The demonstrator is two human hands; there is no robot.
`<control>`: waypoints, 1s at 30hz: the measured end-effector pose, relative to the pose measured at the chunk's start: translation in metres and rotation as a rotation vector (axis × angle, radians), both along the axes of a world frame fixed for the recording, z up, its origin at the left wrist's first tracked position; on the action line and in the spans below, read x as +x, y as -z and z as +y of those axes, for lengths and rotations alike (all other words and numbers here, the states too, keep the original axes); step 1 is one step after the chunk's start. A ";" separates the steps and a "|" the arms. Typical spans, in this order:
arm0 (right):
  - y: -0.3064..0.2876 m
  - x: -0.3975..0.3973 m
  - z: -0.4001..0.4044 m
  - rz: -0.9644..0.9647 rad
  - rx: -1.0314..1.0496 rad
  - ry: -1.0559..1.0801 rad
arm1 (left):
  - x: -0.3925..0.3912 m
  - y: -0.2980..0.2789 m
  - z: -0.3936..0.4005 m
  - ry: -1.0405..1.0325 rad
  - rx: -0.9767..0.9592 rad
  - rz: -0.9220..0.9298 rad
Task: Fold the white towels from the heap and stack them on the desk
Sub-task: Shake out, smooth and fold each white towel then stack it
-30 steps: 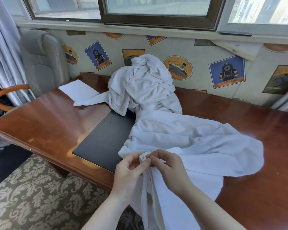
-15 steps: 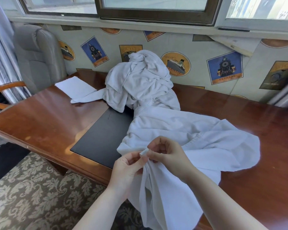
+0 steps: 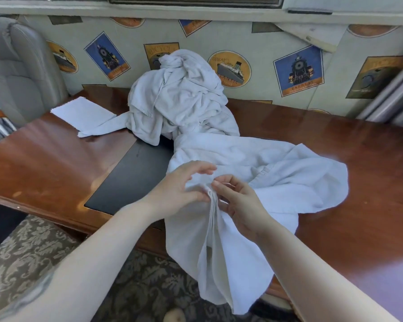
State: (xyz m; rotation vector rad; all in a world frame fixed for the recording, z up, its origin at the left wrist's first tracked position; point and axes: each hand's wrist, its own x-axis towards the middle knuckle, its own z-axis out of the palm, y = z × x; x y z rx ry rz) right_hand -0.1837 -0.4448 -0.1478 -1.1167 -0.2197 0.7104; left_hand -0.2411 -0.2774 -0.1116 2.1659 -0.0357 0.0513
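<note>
White towel [image 3: 254, 163] is draped over the desk [image 3: 358, 182] front edge, half hanging. A bunched hem is pinched by left hand [image 3: 179, 189] and right hand [image 3: 240, 201]. Soft, limp, light; best taken at corners, judged likely to sag.

Heap [image 3: 179, 94]: white towels, crumpled, piled at the desk's [image 3: 56, 159] back edge.
Towel [image 3: 277, 170]: spread rumpled, draping over the front edge.
Folded towel [image 3: 84, 112]: flat, back-left.

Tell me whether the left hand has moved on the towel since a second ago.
Yes. The left hand has opened up; its fingers now reach further over the towel toward the heap, away from the desk edge.
</note>
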 end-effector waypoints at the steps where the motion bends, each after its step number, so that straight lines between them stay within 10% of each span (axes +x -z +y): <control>1: 0.000 0.001 -0.002 0.003 0.020 0.007 | 0.005 -0.004 0.002 0.104 0.022 0.041; 9: 0.019 -0.012 -0.020 -0.134 -0.020 0.128 | 0.034 -0.005 0.001 0.370 0.241 0.116; 15: 0.051 -0.038 -0.035 -0.747 -0.796 0.199 | 0.067 -0.011 0.006 0.231 -0.056 -0.052; 24: 0.093 -0.059 -0.059 -0.773 -1.199 0.504 | 0.106 -0.007 0.005 0.220 -0.200 -0.101; 30: 0.116 -0.085 -0.066 -1.314 -1.385 0.481 | 0.127 -0.005 -0.012 0.216 -0.200 -0.145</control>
